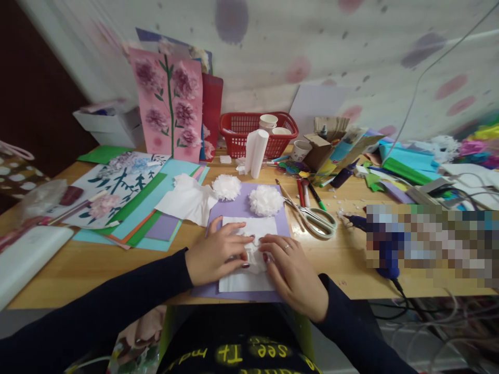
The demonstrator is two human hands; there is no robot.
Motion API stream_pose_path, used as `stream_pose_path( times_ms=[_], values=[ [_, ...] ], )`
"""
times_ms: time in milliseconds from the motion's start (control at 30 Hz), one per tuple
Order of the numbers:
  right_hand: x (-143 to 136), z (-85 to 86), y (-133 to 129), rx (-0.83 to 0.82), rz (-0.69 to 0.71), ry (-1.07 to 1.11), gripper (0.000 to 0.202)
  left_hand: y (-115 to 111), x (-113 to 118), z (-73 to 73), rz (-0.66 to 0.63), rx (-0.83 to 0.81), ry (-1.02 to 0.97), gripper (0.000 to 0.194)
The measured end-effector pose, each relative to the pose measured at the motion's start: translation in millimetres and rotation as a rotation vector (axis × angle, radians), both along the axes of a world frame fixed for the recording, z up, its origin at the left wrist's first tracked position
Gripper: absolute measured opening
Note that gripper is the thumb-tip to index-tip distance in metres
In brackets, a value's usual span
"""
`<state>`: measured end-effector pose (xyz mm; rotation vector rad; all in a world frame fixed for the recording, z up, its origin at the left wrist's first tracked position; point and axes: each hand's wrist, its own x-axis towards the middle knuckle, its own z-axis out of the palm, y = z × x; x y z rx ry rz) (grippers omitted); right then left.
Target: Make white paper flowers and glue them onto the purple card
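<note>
A sheet of white tissue paper (247,283) lies on a purple sheet (238,202) at the table's front edge, its middle bunched into creases. My left hand (220,249) comes at it from the left, thumb and fingers closed on the bunched part. From the right, my right hand (294,270), with a ring on one finger, presses its bent fingers together on the same creases. Fingers hide some of the gathered paper. Just beyond sit two fluffy white paper flowers, one on the purple sheet (265,201), the other (226,187) at its far left corner.
Scissors (322,224) and pens (304,192) lie to the right, before a blue glue gun (390,249). A loose white tissue piece (189,200) and coloured sheets (156,208) spread left. Behind stand a red basket (234,137) and a pink flower picture (167,104).
</note>
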<state>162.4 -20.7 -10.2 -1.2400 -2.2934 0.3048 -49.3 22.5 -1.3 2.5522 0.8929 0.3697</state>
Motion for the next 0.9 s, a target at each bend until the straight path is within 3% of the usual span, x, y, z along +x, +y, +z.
stream_pose_path(
  times_ms=[67, 200, 467, 567, 700, 800, 900],
  values=[
    [0.6, 1.9, -2.0, -0.004, 0.01, 0.022, 0.01, 0.3, 2.4, 0.8, 0.027, 0.027, -0.004, 0.009],
    [1.1, -0.9, -6.2, -0.017, 0.028, -0.002, 0.023, -0.5, 9.8, 2.8, 0.075, 0.047, 0.018, 0.013],
    [1.9, -6.9, -3.9, 0.017, 0.072, -0.162, 0.011, -1.1, 23.1, 10.4, 0.166, -0.037, -0.002, 0.015],
    [0.5, -8.9, -1.3, 0.059, 0.046, -0.143, 0.012, -0.2, 17.4, 8.0, 0.149, -0.039, -0.045, 0.008],
    [-2.9, -11.3, -2.4, 0.072, 0.009, -0.109, 0.013, -0.8, 5.2, 2.5, 0.078, -0.042, -0.063, 0.022],
    [-3.6, -11.1, -4.3, 0.052, -0.006, -0.081, 0.011, -0.1, -0.2, -3.1, -0.004, 0.031, -0.035, 0.01],
    [1.1, -9.0, -4.0, 0.024, 0.0, -0.03, 0.012, 1.6, -0.7, -10.2, -0.072, 0.159, -0.039, 0.014]
  ],
)
